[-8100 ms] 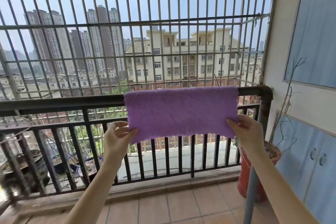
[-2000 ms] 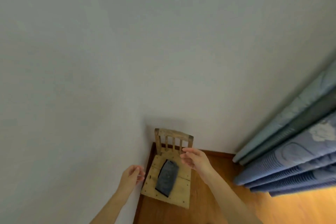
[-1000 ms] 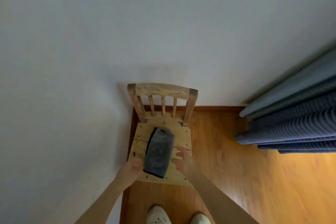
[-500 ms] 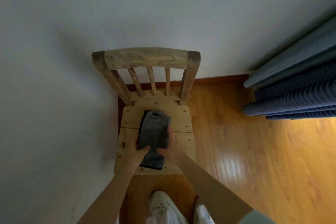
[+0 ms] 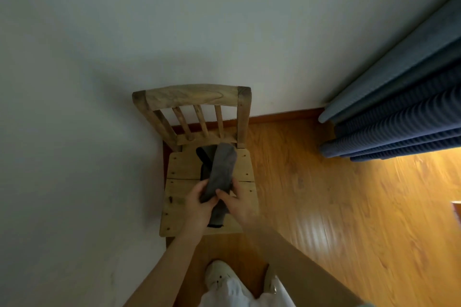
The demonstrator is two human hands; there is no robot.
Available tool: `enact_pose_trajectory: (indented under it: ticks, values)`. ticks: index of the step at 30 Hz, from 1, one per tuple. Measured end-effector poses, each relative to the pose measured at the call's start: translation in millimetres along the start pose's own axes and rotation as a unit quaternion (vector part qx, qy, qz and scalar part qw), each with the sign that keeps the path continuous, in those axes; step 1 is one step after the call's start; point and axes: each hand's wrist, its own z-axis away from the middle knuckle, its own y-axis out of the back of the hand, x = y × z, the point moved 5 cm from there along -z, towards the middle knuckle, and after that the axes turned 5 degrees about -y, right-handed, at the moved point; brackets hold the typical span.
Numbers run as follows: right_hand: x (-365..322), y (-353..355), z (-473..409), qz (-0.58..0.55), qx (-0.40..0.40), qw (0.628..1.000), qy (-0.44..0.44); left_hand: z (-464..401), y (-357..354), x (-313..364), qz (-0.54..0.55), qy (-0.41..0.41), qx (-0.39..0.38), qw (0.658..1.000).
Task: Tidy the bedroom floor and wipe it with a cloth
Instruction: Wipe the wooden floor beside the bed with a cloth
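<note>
A folded grey cloth (image 5: 222, 169) is lifted off the seat of a small wooden chair (image 5: 174, 177) that stands in the room's corner. My left hand (image 5: 199, 203) grips its near end from the left, and my right hand (image 5: 238, 203) holds the same end from the right. The far end of the cloth tilts up toward the chair back, with a darker fold showing beneath it.
White walls meet behind the chair. Blue curtains (image 5: 399, 117) hang at the right, down to the wooden floor (image 5: 336, 207). My white shoes (image 5: 219, 274) stand just before the chair. A small object's edge (image 5: 457, 209) shows at the far right.
Both hands have closed on the grey cloth's near end and raised it off the seat; half a second ago it lay flat. Earlier still I was at the balcony rail with a purple cloth.
</note>
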Motion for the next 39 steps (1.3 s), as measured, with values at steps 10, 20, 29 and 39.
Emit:
enact_pose_trajectory:
  ticks: [10,20,29,39]
  values:
    - [-113.4,49.4,206.6,-0.097,-0.004,0.988,0.123,178.0,-19.0,177.0,-0.066,-0.178,0.027,0.981]
    - [-174.4,113.6,414.0,-0.231,0.04,0.953,0.19,366.3,-50.5,312.5,-0.165,-0.344,-0.029,0.924]
    - [-152.6,165.3,534.2,-0.246,0.181,0.917,0.258,447.9,-88.2,342.9,-0.175,-0.424,-0.164,0.873]
    - [-43.5,172.7,629.0,-0.35,0.382,0.825,0.226,491.5,-130.7,298.5,-0.222,-0.363,-0.363,0.829]
